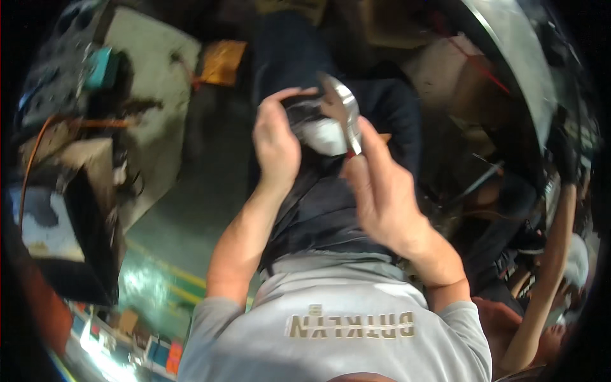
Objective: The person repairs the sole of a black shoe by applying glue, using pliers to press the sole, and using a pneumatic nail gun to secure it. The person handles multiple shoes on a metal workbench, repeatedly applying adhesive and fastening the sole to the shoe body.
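My right hand [388,197] is closed round a metal hand tool [344,111] with a broad, curved, shiny head; a bit of red shows by the grip. Its exact kind is blurred. The head points up and left, over a rounded white piece [326,137] in my lap, between my dark-trousered thighs. Left of that piece, my left hand [277,143] curls round, its index finger bent toward the tool's head. Something dark and glossy lies inside its curve, too smeared to name; the other fingers are mostly hidden.
At left stand a pale board [156,83] with an orange piece [221,62] at its edge, a teal box [100,68] and a dark box [83,242]. A large curved metal rim [522,57] rises at upper right. Another person's arm [554,267] reaches up at far right.
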Action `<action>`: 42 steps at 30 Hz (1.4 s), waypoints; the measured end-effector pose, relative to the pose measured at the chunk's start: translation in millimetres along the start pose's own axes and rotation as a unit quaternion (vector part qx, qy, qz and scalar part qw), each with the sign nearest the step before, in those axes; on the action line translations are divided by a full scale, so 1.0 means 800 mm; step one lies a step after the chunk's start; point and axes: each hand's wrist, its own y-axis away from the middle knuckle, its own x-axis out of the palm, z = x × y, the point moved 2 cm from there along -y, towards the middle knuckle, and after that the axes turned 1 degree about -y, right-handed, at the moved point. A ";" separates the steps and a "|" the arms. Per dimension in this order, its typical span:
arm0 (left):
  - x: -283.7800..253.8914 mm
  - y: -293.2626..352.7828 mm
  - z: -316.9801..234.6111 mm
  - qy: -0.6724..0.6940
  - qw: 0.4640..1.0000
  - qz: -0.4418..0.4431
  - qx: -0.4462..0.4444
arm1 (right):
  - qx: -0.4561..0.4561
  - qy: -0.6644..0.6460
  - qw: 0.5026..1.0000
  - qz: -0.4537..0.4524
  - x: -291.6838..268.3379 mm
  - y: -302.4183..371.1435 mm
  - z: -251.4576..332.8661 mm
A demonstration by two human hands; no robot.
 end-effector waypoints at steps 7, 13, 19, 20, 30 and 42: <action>-0.003 0.000 0.024 0.202 0.962 -0.080 -0.163 | 0.026 0.019 0.990 0.140 0.008 -0.019 -0.011; 0.014 0.012 0.016 0.221 0.965 -0.009 -0.144 | -0.140 -0.054 0.967 -0.204 -0.106 0.016 0.001; 0.005 0.015 -0.001 0.121 0.989 0.084 -0.032 | 0.010 0.344 0.858 -0.380 -0.293 -0.029 -0.018; 0.009 0.014 -0.004 0.107 0.991 0.076 -0.033 | 0.003 0.409 0.834 -0.370 -0.321 -0.044 -0.034; 0.042 0.002 -0.067 0.071 0.989 0.127 0.006 | -0.202 0.251 0.891 -0.320 -0.266 -0.005 -0.086; 0.155 -0.047 -0.155 0.240 0.834 0.482 -0.121 | 0.190 -0.786 0.432 0.399 -0.051 0.100 -0.149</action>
